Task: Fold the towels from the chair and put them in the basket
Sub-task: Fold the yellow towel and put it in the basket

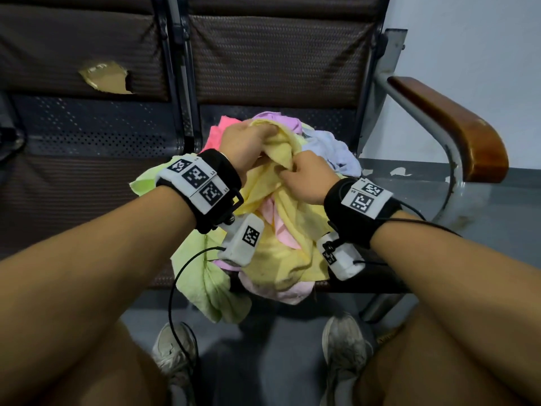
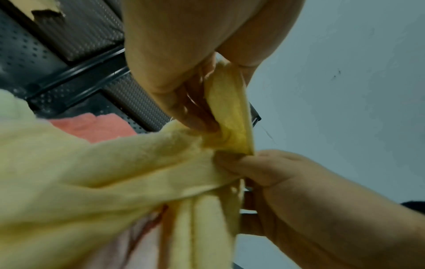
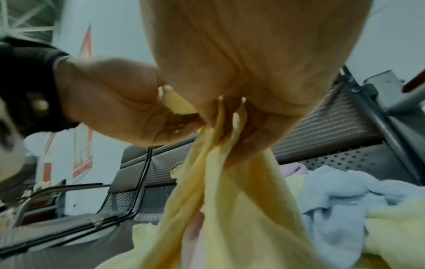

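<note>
A heap of crumpled towels lies on the dark chair seat. On top is a yellow towel, lifted at its upper edge. My left hand grips that edge with curled fingers. Just to its right, my right hand pinches the same yellow edge. A green towel hangs over the front of the seat. Pink, lilac and light blue towels lie behind and beside. No basket is in view.
The chair has a padded backrest and a wooden armrest on the right. A second seat with a torn backrest stands at the left. My knees and shoes are below on the grey floor. A white wall is at the right.
</note>
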The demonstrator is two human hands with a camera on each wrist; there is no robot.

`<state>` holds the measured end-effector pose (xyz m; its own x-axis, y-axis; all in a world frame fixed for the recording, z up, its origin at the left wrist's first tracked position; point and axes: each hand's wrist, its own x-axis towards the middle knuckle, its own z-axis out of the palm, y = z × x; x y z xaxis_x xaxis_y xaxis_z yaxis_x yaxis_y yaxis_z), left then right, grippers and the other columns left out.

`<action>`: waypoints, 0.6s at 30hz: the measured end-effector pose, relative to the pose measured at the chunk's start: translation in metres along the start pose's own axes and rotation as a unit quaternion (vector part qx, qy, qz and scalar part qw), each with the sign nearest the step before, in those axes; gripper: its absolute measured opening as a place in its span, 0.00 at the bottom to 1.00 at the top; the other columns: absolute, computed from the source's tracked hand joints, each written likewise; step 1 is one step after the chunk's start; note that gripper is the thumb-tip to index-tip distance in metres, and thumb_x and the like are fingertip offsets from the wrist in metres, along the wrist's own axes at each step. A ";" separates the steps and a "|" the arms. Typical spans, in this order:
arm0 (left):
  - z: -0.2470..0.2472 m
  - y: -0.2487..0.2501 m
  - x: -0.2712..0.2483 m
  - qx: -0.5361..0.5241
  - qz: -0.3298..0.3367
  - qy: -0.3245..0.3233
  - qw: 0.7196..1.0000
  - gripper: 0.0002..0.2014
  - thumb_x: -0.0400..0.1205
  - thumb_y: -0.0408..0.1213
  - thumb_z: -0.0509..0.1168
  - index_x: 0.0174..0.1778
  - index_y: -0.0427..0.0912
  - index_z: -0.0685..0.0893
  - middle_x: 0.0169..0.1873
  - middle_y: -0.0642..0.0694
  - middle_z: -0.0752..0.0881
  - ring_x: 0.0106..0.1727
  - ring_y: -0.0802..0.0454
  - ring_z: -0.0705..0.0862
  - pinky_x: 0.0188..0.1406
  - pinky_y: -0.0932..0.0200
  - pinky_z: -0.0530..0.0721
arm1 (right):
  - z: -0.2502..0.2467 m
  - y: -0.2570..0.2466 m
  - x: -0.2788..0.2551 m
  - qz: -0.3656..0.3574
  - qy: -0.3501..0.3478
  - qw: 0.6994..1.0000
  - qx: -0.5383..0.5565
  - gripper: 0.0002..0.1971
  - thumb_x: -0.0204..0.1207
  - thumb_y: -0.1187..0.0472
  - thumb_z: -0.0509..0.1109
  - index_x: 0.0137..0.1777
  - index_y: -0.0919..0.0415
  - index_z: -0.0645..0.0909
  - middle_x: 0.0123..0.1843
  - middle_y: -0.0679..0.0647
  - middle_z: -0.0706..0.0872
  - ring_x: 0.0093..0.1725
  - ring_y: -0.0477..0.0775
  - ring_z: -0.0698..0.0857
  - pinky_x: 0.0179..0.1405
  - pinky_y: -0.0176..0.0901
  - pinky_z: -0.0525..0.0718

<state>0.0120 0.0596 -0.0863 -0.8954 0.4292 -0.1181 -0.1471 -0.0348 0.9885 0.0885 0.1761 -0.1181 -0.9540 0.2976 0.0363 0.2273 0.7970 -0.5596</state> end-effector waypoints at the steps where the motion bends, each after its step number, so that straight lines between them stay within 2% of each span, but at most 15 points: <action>1: -0.004 0.000 0.002 0.017 0.010 0.011 1.000 0.05 0.82 0.32 0.66 0.52 0.38 0.84 0.43 0.40 0.87 0.42 0.48 0.87 0.41 0.56 0.89 | -0.003 0.002 0.000 0.014 0.019 1.000 0.003 0.14 0.83 0.57 0.62 0.36 0.60 0.78 0.40 0.58 0.82 0.44 0.60 0.83 0.39 0.42 0.73; 4: -0.014 -0.002 0.007 0.083 0.028 0.028 0.996 0.04 0.83 0.35 0.66 0.50 0.39 0.82 0.45 0.40 0.88 0.44 0.46 0.89 0.39 0.55 0.89 | -0.021 0.009 0.003 0.020 0.124 0.990 0.062 0.13 0.83 0.63 0.58 0.42 0.64 0.82 0.38 0.56 0.83 0.39 0.55 0.80 0.35 0.39 0.72; 7: -0.017 -0.005 0.009 0.150 0.042 0.040 0.987 0.13 0.86 0.42 0.60 0.48 0.37 0.84 0.39 0.40 0.93 0.35 0.48 0.91 0.35 0.55 0.90 | -0.034 0.011 0.010 -0.005 0.211 0.965 0.153 0.15 0.83 0.65 0.56 0.49 0.64 0.86 0.42 0.55 0.87 0.43 0.53 0.83 0.43 0.44 0.78; 9: -0.014 -0.003 0.012 0.153 0.043 0.072 0.985 0.15 0.88 0.43 0.55 0.46 0.39 0.83 0.31 0.39 0.92 0.27 0.48 0.89 0.26 0.58 0.87 | -0.036 0.015 0.013 -0.003 0.231 0.958 0.170 0.14 0.83 0.62 0.57 0.43 0.66 0.82 0.38 0.54 0.82 0.39 0.53 0.79 0.42 0.48 0.77; 10: -0.013 -0.002 0.014 0.145 0.038 0.087 0.985 0.15 0.88 0.42 0.53 0.45 0.39 0.82 0.29 0.38 0.91 0.25 0.46 0.89 0.24 0.59 0.85 | -0.036 0.018 0.013 -0.004 0.225 0.960 0.168 0.15 0.83 0.59 0.59 0.39 0.64 0.81 0.35 0.52 0.80 0.37 0.50 0.77 0.40 0.48 0.75; 12: -0.015 -0.003 0.019 0.136 0.037 0.111 0.984 0.17 0.86 0.41 0.51 0.45 0.36 0.83 0.29 0.35 0.91 0.25 0.43 0.90 0.24 0.56 0.87 | -0.034 0.028 0.011 -0.018 0.178 0.977 0.116 0.15 0.81 0.50 0.64 0.36 0.57 0.83 0.33 0.49 0.82 0.35 0.47 0.77 0.37 0.43 0.74; 13: -0.017 -0.003 0.020 0.138 0.039 0.122 0.982 0.18 0.85 0.41 0.52 0.45 0.34 0.84 0.33 0.33 0.91 0.29 0.40 0.91 0.29 0.52 0.89 | -0.031 0.033 0.009 -0.034 0.137 0.988 0.061 0.15 0.79 0.48 0.67 0.38 0.57 0.85 0.34 0.51 0.84 0.34 0.47 0.77 0.37 0.41 0.74; 15: -0.024 -0.006 0.025 0.150 0.043 0.148 0.977 0.20 0.83 0.41 0.52 0.48 0.31 0.85 0.45 0.31 0.90 0.44 0.34 0.90 0.46 0.41 0.90 | -0.020 0.043 0.004 -0.061 0.039 0.996 -0.051 0.15 0.78 0.49 0.72 0.37 0.60 0.85 0.33 0.54 0.83 0.33 0.48 0.77 0.37 0.36 0.73; 16: -0.028 -0.007 0.027 0.149 0.044 0.156 0.975 0.19 0.83 0.40 0.53 0.49 0.31 0.85 0.49 0.31 0.89 0.50 0.32 0.89 0.53 0.39 0.89 | -0.014 0.048 0.002 -0.053 -0.013 0.994 -0.094 0.15 0.77 0.50 0.73 0.35 0.59 0.84 0.32 0.53 0.82 0.34 0.50 0.78 0.39 0.38 0.75; 18: -0.033 -0.008 0.028 0.129 0.047 0.161 0.977 0.15 0.83 0.34 0.51 0.49 0.36 0.84 0.54 0.32 0.87 0.54 0.33 0.87 0.54 0.38 0.89 | -0.006 0.054 -0.001 -0.013 -0.081 0.988 -0.134 0.17 0.78 0.52 0.71 0.29 0.58 0.78 0.29 0.54 0.80 0.31 0.54 0.78 0.37 0.45 0.78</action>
<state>-0.0254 0.0418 -0.1009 -0.9918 0.1275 -0.0092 0.0147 0.1855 0.9825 0.1034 0.2223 -0.1436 -0.9742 0.2039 -0.0964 0.2243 0.9201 -0.3211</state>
